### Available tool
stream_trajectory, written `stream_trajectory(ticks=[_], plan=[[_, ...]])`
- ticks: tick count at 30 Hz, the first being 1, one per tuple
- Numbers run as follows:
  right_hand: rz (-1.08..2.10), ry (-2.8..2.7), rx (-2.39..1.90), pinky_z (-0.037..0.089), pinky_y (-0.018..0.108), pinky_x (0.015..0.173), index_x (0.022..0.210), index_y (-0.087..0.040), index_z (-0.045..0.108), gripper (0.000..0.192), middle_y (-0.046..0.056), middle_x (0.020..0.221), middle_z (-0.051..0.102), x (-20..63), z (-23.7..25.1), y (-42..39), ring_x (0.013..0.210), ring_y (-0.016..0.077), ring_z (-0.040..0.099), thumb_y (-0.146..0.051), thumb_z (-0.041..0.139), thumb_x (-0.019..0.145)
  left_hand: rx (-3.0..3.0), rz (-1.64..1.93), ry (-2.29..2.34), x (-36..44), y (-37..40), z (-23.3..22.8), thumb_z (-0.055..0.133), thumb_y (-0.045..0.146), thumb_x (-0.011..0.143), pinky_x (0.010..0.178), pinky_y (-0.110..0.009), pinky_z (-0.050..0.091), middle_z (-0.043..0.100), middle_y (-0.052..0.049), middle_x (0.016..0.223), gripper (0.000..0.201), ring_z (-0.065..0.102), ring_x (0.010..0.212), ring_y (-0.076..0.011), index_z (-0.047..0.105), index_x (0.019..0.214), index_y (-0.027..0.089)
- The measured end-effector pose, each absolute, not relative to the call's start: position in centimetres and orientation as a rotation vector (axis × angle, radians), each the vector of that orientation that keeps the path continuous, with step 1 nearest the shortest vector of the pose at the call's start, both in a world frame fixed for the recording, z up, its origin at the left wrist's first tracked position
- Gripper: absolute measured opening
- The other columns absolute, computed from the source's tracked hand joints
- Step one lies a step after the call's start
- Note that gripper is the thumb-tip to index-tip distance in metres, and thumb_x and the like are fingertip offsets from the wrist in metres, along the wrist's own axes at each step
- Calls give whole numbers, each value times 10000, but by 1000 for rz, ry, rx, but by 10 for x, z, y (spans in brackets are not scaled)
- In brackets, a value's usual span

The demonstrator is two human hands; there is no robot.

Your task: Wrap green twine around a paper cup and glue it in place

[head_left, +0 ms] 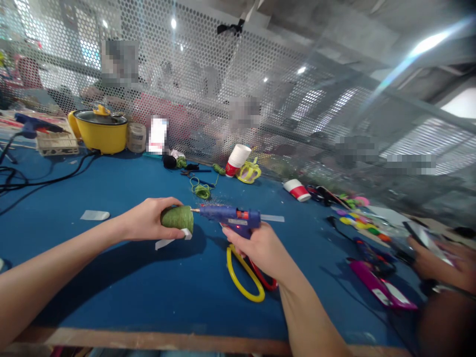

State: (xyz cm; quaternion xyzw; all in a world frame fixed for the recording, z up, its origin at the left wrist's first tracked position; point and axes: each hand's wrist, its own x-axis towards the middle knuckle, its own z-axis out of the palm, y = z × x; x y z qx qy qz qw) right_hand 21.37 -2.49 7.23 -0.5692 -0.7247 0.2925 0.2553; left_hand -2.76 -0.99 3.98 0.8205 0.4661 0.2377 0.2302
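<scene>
My left hand (156,218) is closed around a green yarn-wrapped cup (177,218), which lies on its side above the blue table. A small white strip (187,234) shows by my thumb. My right hand (256,245) grips a blue hot glue gun (230,215), pointing left, with a clear glue stick (272,217) out of its back. The metal nozzle meets or nearly meets the cup's right rim. Under my right hand are scissors with large yellow (245,275) and red handles; their blades are hidden.
Green yarn (203,191), stacked paper cups (238,159) and a yellow basket-like piece (249,171) lie farther back. A yellow pot (100,134) and another glue gun (39,125) stand at left. At right are a tipped cup (296,190), a purple object (379,287) and another person's hand (435,263).
</scene>
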Motion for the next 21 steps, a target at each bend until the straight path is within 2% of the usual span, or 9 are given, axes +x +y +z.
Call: stream_trajectory(ticks=[12,21], plan=[[756,-1994,-1563,404,229,452,747,-148,617,214,-30,452,521,215,71,-23,411,109,474,-353,555,738,2405,700,1288,-27,-9,35,612,467,675,739,-320,469,629,-92,1025,544,602,886,-241,517,1111,156],[715,-2006,-1566,419,245,472,764,-147,625,212,-29,452,536,215,71,-21,418,123,495,-346,556,737,2456,714,1275,-26,-10,35,607,462,677,735,-329,476,616,-102,1036,540,604,885,-249,512,1111,156]])
